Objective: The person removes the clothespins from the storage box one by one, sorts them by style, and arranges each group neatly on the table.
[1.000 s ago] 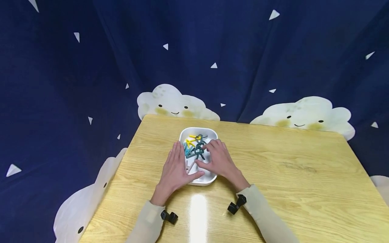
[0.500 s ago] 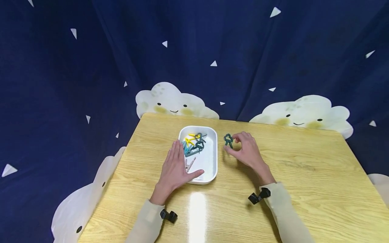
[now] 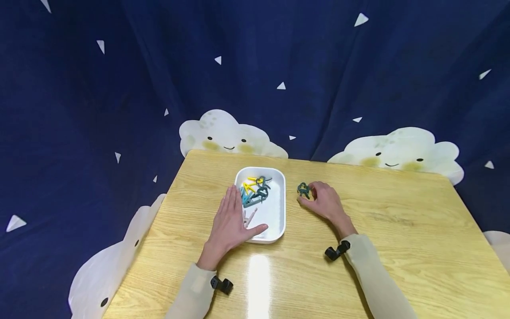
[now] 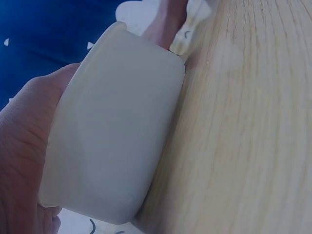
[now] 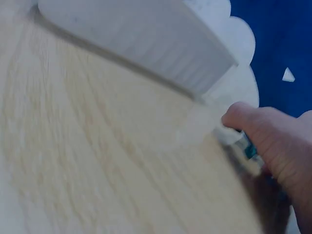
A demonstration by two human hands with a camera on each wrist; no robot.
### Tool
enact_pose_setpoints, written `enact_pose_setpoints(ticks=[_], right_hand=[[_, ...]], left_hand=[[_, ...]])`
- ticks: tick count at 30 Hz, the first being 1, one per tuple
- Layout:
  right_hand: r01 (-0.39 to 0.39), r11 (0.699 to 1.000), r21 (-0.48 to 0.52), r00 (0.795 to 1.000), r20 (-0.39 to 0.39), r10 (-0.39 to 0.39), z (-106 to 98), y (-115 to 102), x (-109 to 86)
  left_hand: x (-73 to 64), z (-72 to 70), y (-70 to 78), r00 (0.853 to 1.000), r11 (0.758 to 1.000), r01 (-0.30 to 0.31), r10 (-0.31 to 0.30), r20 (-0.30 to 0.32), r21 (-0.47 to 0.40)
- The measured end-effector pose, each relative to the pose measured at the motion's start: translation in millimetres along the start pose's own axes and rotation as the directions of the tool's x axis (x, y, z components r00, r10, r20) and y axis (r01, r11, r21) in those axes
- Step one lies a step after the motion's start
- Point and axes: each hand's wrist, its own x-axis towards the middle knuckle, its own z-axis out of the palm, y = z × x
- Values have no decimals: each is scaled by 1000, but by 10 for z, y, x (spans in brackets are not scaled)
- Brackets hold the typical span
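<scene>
Pinching the dark green clip [image 3: 303, 191] between thumb and fingers, the right hand [image 3: 326, 201] was over the surface [image 3: 378, 221], just right of the white tray [image 3: 284, 204], so that grip looked closed on something. Couldn't tell whether the clip touched down. Its rounded head faced the far side and its two legs pointed back to the near side, long axis running roughly away from the body (foreshortened, so that was a rough call). From the right wrist it was mostly lost behind the thumb, just a blurry sliver. The left hand [image 3: 229, 219] lay along the tray's left rim, fingers straight, hiding that side and part of the pink clip [image 3: 250, 217]. Inside, yellow clips [image 3: 248, 188], a teal clip [image 3: 245, 197] and other green clips [image 3: 261, 193] overlapped too much to count.
</scene>
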Motion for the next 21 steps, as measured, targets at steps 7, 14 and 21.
enact_pose_setpoints(ticks=[7,14,21], right_hand=[[-6,1000,25,999,-54,7,129,72,78],[-89,996,2,995,-35,89,133,84,167],[-108,994,-30,993,-42,107,185,99,245]], left_hand=[[10,6,-11,1000,1000,7,-7,25,11],[34,-6,14,1000,1000,4,-4,31,3],[21,4,13,1000,1000,5,-5,20,-7]])
